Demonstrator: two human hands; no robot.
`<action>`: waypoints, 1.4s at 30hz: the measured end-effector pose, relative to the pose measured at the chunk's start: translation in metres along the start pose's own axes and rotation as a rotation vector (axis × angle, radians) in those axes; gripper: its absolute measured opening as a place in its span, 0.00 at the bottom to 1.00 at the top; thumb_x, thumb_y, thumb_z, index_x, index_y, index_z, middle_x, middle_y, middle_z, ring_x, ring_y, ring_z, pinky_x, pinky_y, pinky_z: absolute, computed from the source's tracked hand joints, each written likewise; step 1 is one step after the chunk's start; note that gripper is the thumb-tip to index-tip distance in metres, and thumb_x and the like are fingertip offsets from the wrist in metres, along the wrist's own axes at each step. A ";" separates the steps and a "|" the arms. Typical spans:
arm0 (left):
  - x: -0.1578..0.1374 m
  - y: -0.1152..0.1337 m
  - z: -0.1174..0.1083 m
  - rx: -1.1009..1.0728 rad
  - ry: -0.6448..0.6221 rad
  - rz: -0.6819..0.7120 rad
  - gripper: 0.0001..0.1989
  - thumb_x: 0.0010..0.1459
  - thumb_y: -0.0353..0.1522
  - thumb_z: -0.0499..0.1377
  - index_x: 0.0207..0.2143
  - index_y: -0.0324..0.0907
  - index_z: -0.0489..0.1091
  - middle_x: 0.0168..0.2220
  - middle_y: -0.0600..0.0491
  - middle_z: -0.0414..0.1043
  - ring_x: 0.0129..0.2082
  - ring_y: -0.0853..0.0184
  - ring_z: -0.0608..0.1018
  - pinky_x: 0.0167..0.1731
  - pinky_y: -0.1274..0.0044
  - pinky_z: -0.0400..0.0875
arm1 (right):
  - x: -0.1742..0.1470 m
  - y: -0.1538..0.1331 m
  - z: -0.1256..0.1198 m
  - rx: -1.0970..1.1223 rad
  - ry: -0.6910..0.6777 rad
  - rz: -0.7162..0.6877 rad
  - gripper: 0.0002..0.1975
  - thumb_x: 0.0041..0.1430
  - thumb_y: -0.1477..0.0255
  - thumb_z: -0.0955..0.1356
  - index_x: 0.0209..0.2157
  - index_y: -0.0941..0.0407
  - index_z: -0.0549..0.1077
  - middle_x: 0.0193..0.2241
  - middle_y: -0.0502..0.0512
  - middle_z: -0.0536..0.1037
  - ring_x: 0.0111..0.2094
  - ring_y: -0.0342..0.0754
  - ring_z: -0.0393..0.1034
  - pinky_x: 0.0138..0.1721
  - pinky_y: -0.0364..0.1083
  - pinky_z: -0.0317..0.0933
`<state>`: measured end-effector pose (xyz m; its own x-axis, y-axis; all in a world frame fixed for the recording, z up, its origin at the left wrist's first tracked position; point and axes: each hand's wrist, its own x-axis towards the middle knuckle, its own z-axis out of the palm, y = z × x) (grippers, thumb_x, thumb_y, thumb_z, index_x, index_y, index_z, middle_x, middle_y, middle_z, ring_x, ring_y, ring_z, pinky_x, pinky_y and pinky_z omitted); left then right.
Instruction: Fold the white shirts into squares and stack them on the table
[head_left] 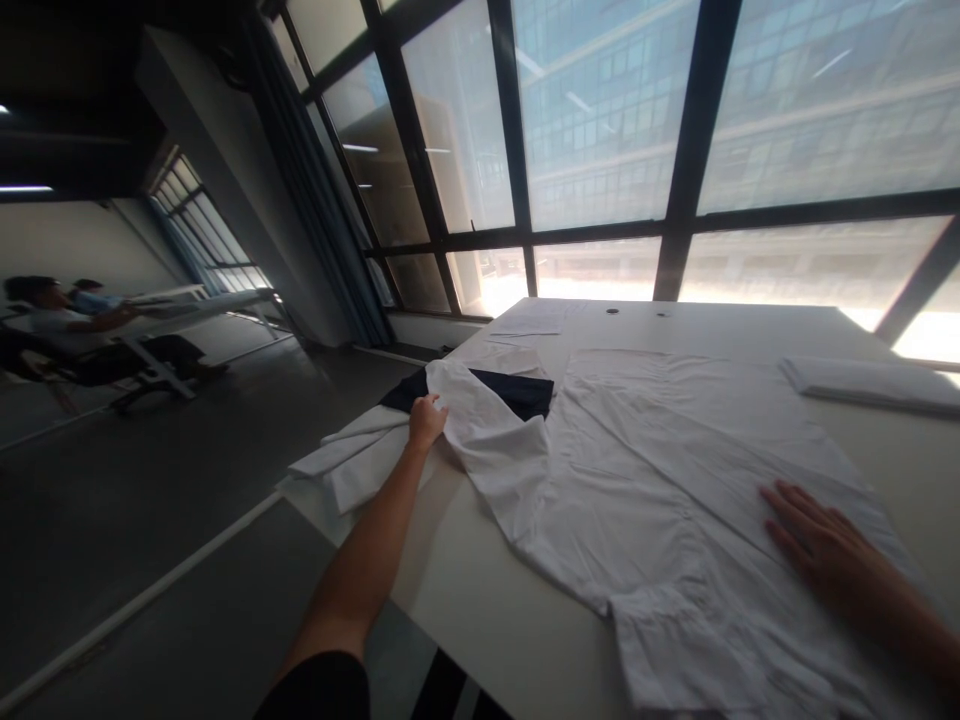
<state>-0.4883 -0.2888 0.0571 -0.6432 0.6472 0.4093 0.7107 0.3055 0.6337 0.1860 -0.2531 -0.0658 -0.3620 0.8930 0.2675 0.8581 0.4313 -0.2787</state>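
A white garment (637, 470), wrinkled in places, is spread over the white table. My left hand (427, 422) is closed on the end of a sleeve-like part (487, 425) of it, at the table's left side. Beneath that part lies a dark navy cloth (517, 392). On the right, my right hand (821, 545) rests flat on the garment with its fingers stretched out. Folded white cloth (367, 455) lies just left of my left hand, reaching the table's edge.
The white table (450, 540) stands before large windows (600, 120). Another folded white cloth (862, 383) lies at its right, and a paper-like sheet (529, 320) at the far left corner. Two seated people (67, 310) are at another table in the left background.
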 end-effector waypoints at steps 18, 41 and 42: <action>-0.056 0.166 0.023 -0.467 -0.184 0.364 0.27 0.56 0.24 0.60 0.59 0.37 0.70 0.59 0.44 0.70 0.41 0.65 0.79 0.42 0.77 0.76 | 0.032 -0.045 -0.035 0.317 0.120 -0.015 0.28 0.63 0.57 0.60 0.57 0.58 0.72 0.59 0.64 0.71 0.61 0.61 0.64 0.63 0.60 0.57; -0.244 0.203 0.084 -0.184 -0.938 1.085 0.27 0.56 0.19 0.54 0.55 0.46 0.72 0.61 0.52 0.68 0.58 0.58 0.71 0.58 0.65 0.65 | 0.144 -0.186 -0.029 0.819 -0.094 -0.202 0.21 0.57 0.60 0.71 0.49 0.54 0.78 0.53 0.62 0.76 0.51 0.59 0.71 0.45 0.56 0.69; -0.246 0.203 0.084 -0.174 -0.937 1.114 0.25 0.58 0.20 0.54 0.55 0.46 0.72 0.61 0.52 0.69 0.57 0.58 0.72 0.58 0.65 0.65 | 0.145 -0.195 -0.031 0.780 -0.058 -0.267 0.20 0.56 0.61 0.72 0.49 0.54 0.77 0.54 0.62 0.75 0.53 0.59 0.69 0.46 0.57 0.68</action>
<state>-0.1622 -0.3274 0.0304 0.6681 0.7151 0.2056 0.6191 -0.6875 0.3796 -0.0225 -0.2114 0.0558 -0.5542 0.7440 0.3733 0.2487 0.5760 -0.7787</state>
